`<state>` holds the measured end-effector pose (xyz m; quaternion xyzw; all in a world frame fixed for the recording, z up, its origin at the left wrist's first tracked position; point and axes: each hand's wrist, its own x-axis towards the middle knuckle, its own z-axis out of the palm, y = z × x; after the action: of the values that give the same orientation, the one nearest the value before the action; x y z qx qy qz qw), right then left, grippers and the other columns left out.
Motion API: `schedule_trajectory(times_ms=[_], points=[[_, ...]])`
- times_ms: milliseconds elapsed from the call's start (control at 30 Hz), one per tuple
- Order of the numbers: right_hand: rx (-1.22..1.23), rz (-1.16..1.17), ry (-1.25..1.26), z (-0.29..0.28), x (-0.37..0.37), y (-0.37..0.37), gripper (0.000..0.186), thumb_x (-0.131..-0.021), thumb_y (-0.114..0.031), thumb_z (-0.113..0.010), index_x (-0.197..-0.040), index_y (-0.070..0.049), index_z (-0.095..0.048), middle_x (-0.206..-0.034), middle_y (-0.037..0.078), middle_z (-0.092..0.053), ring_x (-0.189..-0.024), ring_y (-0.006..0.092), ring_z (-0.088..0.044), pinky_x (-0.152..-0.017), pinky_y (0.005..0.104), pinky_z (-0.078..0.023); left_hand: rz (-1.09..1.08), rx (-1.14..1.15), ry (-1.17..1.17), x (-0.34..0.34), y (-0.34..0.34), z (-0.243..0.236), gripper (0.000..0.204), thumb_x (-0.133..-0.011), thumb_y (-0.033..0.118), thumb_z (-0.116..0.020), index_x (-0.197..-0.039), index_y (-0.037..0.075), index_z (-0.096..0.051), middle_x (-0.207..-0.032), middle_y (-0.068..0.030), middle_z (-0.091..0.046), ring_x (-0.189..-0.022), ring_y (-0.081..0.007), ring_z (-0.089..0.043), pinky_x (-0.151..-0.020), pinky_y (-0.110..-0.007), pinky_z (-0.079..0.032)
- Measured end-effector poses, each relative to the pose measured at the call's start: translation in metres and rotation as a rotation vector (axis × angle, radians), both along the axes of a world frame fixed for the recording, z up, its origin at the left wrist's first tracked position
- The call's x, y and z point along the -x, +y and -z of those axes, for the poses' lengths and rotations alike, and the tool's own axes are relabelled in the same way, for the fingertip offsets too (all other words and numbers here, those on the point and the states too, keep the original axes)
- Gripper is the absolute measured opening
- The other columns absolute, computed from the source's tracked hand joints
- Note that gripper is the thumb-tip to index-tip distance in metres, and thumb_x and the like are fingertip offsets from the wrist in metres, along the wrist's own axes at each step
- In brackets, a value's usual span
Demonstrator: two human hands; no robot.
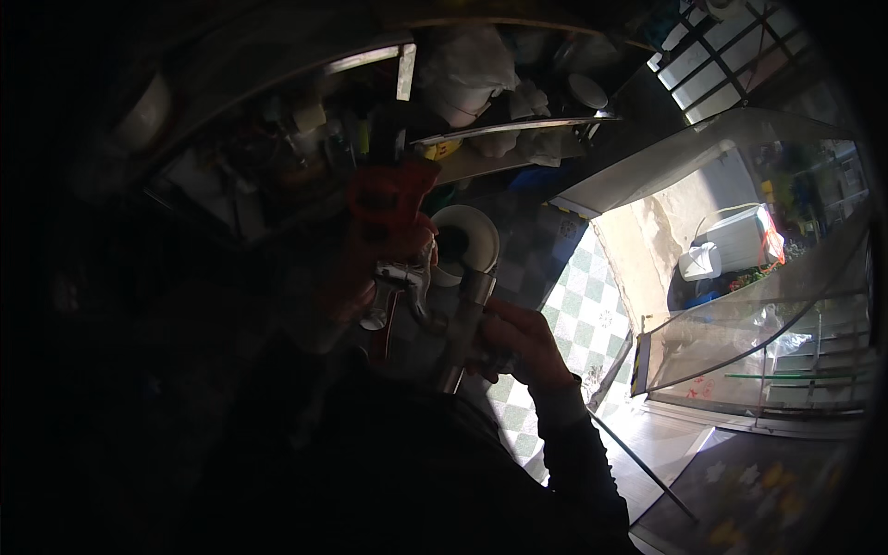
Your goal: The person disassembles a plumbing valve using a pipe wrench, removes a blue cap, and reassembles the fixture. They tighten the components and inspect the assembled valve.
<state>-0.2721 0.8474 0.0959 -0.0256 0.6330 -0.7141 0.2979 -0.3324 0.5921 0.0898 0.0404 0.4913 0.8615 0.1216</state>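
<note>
Between my hands is a shiny metal piece with a curved arm point(421, 301), which meets a straight, thick metal tube point(467, 319). My right hand point(525, 344) is closed around the side of the tube, fingers curled behind it. Deep shadow covers most of my left hand point(349, 301), which grips the bent metal piece near its far end. Just beyond that hand shows a red object with an opening in it point(393, 199); its kind is too dark to make out. Under the metal piece, a pale round bucket point(479, 242) stands with a dark inside.
Crowded shelving point(518, 122) with bags and tubs runs along the far side. Green-and-white checkered floor point(592, 296) lies to the right, sunlit. Beyond a doorway are a white box point(735, 236) and a small white bucket point(700, 262). A thin rod point(647, 467) slants at lower right.
</note>
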Motion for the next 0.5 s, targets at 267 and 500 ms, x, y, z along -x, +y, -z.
schedule_trajectory(times_ms=[267,500], points=[[0.095,0.023,-0.039,-0.002,-0.001,-0.011,0.033,-0.095,-0.011,-0.061,-0.125,0.001,-0.063,-0.109,0.006,-0.069,-0.096,0.0129,-0.064,-0.083,0.0276,-0.052,0.083,-0.049,-0.08,0.0,-0.01,0.002,0.024,-0.084,0.013,-0.078,-0.102,0.002,-0.065,-0.08,-0.0056,-0.068,-0.068,-0.0141,-0.067,-0.061,-0.031,-0.056],[-0.02,0.082,0.105,0.015,-0.01,-0.014,0.03,-0.092,-0.011,-0.063,-0.119,0.002,-0.064,-0.097,0.005,-0.068,-0.086,0.0127,-0.063,-0.074,0.0274,-0.051,-0.042,-0.005,-0.2,-0.01,-0.014,-0.008,0.03,-0.083,0.011,-0.078,-0.105,0.002,-0.06,-0.079,-0.0049,-0.066,-0.064,-0.0134,-0.066,-0.054,-0.027,-0.053]])
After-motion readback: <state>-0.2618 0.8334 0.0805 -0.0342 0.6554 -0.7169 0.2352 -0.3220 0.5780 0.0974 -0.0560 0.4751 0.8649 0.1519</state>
